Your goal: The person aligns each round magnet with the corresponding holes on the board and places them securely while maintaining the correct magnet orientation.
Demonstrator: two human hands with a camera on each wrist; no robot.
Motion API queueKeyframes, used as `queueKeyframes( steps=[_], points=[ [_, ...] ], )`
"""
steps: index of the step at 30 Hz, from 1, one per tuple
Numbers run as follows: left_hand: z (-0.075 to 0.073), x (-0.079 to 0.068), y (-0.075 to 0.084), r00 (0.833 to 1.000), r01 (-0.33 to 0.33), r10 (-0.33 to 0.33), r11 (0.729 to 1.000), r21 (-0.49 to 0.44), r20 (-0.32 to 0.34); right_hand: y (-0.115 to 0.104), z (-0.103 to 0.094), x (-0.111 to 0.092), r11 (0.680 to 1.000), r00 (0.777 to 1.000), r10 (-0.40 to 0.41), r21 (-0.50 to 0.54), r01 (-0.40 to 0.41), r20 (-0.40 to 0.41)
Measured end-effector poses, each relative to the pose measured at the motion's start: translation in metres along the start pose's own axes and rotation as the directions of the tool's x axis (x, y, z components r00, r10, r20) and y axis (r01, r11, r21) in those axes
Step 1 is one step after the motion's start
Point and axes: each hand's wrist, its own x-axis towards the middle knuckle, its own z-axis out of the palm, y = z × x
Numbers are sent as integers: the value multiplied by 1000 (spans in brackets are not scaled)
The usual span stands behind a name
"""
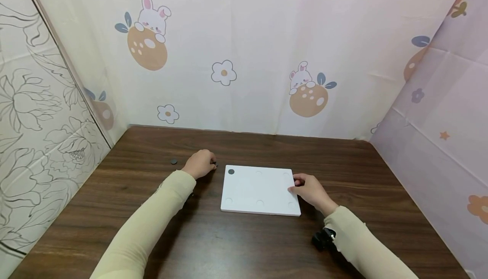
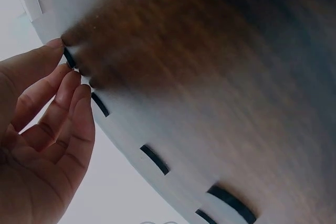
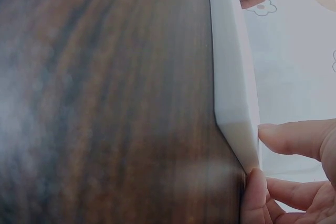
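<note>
A white rectangular board [image 1: 261,190] lies flat on the table, with shallow round recesses along its long edges. One black disc [image 1: 231,171] sits in its far left recess. My left hand [image 1: 200,164], just left of the board, pinches a small black disc [image 2: 69,57] between thumb and fingertips, close over the wood. At the board's right edge, my right hand [image 1: 309,190] grips it with the thumb [image 3: 283,136] on top and the fingers [image 3: 254,198] against the side.
The brown wooden table [image 1: 244,245] ends at a patterned curtain [image 1: 259,101] behind. Left of my left hand lies a loose black disc [image 1: 173,161]. Several discs, one of them nearer [image 2: 231,203], show edge-on in the left wrist view. Patterned sheets hang at both sides.
</note>
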Motion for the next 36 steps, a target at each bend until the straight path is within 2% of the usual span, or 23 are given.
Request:
queueKeyframes(
  steps=[11,27,36],
  points=[
    [1,1,1,1000,-10,10,1000,21,-7,3,0,1,1000,1000,-15,-8,14,-14],
    [2,-9,2,999,-30,29,998,51,14,6,3,1,1000,1000,-16,-13,16,-14],
    [4,-14,6,999,-33,31,999,33,32,5,3,1,1000,1000,-13,-14,13,-23]
  ],
)
